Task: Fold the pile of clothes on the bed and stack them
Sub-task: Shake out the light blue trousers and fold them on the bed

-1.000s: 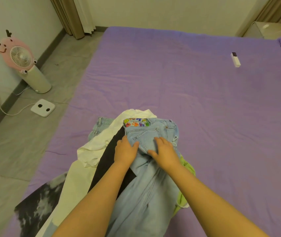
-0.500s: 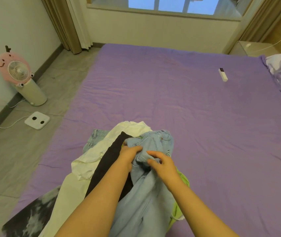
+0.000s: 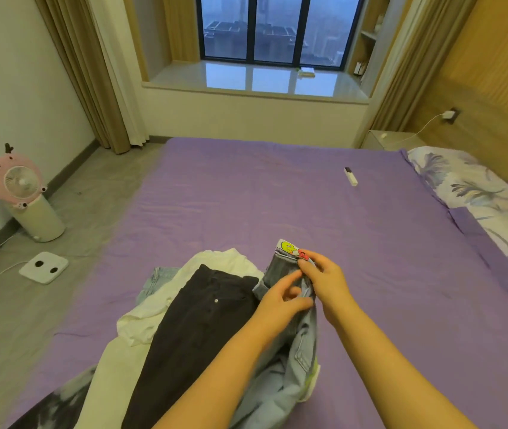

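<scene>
A pile of clothes lies at the near left of the purple bed. Light blue jeans with a cartoon patch at the waistband are lifted off the pile. My right hand pinches the waistband just below the patch. My left hand grips the denim beside it, slightly lower. Black trousers lie left of the jeans over a white garment. Under them a cream garment and a grey tie-dye piece show. A second denim item peeks out behind.
A white remote lies on the far right of the bed. A floral pillow sits at the right edge. On the floor at the left stand a pink fan and a white scale.
Both hands have raised the jeans' waistband off the pile and shifted it right, uncovering the black trousers. My view has tilted up toward the window.
</scene>
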{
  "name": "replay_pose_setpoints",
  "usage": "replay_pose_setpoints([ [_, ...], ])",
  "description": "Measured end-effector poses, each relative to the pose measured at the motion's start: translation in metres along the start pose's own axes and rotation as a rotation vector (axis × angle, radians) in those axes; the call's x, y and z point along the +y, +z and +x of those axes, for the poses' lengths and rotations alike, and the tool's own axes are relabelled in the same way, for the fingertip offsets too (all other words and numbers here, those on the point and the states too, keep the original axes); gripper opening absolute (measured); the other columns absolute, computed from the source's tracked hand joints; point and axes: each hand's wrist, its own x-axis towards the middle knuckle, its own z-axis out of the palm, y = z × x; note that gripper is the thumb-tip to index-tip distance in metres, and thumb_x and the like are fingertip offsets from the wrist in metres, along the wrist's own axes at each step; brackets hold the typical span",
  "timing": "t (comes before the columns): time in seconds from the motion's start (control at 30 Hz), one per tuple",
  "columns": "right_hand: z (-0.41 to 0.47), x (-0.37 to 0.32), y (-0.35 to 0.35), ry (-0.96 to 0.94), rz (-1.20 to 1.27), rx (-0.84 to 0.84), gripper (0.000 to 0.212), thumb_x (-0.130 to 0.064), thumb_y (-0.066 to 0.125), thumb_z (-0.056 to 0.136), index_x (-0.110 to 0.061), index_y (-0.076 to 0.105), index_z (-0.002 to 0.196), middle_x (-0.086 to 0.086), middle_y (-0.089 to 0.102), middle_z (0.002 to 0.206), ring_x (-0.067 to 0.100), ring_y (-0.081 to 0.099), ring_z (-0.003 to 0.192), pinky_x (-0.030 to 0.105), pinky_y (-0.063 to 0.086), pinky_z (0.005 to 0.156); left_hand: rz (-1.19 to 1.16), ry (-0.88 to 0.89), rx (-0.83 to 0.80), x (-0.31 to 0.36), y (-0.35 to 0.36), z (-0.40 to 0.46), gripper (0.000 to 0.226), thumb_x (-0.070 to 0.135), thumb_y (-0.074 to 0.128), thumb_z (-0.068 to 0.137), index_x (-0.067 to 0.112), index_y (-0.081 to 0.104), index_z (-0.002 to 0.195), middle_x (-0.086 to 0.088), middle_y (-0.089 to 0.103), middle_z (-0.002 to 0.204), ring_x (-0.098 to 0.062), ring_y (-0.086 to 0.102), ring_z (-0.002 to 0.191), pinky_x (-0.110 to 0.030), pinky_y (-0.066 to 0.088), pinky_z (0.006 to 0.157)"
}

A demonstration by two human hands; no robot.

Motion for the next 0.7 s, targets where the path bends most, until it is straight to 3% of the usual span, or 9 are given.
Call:
replay_pose_setpoints([
  [0.07,-0.011,-0.007,-0.017,-0.024,-0.008,0.035,0.018,-0.008,0.057,0.093,-0.017,0.065,0.107,0.005,0.067,0.103,0.001,0.062,0.084,0.014,0.052,0.063,0.027,-0.001,0.036,0.007,0.012,-0.009,0.045,0.012,0.060,0.091,0.033,0.049,0.129,0.005,0.060,0.104,0.006,0.057,0.092,-0.006,0.046,0.074],
  [0.13,-0.024,-0.012,-0.033,-0.021,0.031,0.054,0.017,-0.007,0.058,0.092,-0.017,0.066,0.103,0.007,0.068,0.101,0.009,0.065,0.085,0.016,0.053,0.065,0.049,0.020,0.194,0.017,0.018,-0.016,0.036,0.012,0.059,0.092,0.018,0.055,0.127,-0.003,0.061,0.111,0.000,0.057,0.092,-0.009,0.048,0.075],
  [0.2,-0.036,-0.018,-0.046,-0.022,0.087,0.069,0.017,-0.007,0.059,0.091,-0.017,0.066,0.103,0.009,0.069,0.103,0.017,0.066,0.090,0.023,0.053,0.070,0.006,0.010,0.306,0.030,0.024,-0.020,0.032,0.015,0.058,0.093,0.015,0.054,0.124,-0.006,0.059,0.116,-0.009,0.058,0.096,-0.022,0.052,0.082],
  [0.27,-0.048,-0.024,-0.054,-0.050,0.118,0.068,0.017,-0.009,0.060,0.091,-0.018,0.066,0.104,0.009,0.069,0.103,0.020,0.067,0.093,0.025,0.054,0.073,-0.064,-0.032,0.261,0.045,0.034,-0.024,0.032,0.023,0.059,0.093,0.016,0.053,0.124,0.000,0.058,0.115,-0.013,0.058,0.104,-0.031,0.053,0.086],
  [0.33,-0.061,-0.031,-0.058,-0.099,0.110,0.041,0.018,-0.012,0.061,0.091,-0.023,0.066,0.103,0.004,0.071,0.102,0.012,0.069,0.089,0.020,0.054,0.070,-0.127,-0.030,0.164,0.063,0.049,-0.027,0.022,0.034,0.059,0.093,0.020,0.060,0.109,0.007,0.068,0.102,-0.006,0.064,0.093,-0.025,0.055,0.075],
  [0.43,-0.079,-0.040,-0.062,-0.177,0.081,-0.070,0.026,-0.011,0.059,0.092,-0.026,0.062,0.114,-0.007,0.069,0.107,-0.002,0.066,0.095,0.014,0.053,0.075,-0.171,-0.023,0.205,0.086,0.069,-0.027,0.035,0.040,0.062,0.089,0.010,0.064,0.105,-0.009,0.071,0.098,-0.018,0.068,0.092,-0.030,0.056,0.076],
  [0.5,-0.089,-0.048,-0.072,-0.221,0.066,-0.131,0.032,-0.010,0.060,0.092,-0.028,0.059,0.118,-0.016,0.066,0.107,-0.007,0.062,0.098,0.010,0.050,0.076,-0.176,-0.014,0.308,0.099,0.078,-0.027,0.034,0.035,0.064,0.089,0.005,0.063,0.106,-0.014,0.069,0.100,-0.024,0.067,0.091,-0.030,0.055,0.074],
  [0.6,-0.094,-0.061,-0.100,-0.303,0.010,-0.100,0.027,-0.014,0.061,0.091,-0.028,0.060,0.115,-0.014,0.064,0.108,0.001,0.061,0.104,0.008,0.049,0.077,-0.052,0.057,0.350,0.117,0.087,-0.029,0.023,0.021,0.063,0.090,0.007,0.062,0.109,-0.013,0.068,0.102,-0.025,0.065,0.094,-0.034,0.055,0.078],
  [0.7,-0.096,-0.070,-0.139,-0.323,0.005,0.014,0.033,-0.015,0.060,0.092,-0.021,0.055,0.125,-0.009,0.057,0.115,0.008,0.054,0.109,0.019,0.048,0.088,0.068,0.156,0.315,0.142,0.102,-0.039,0.021,0.009,0.062,0.088,0.008,0.063,0.109,-0.010,0.068,0.098,-0.023,0.065,0.089,-0.030,0.055,0.073],
])
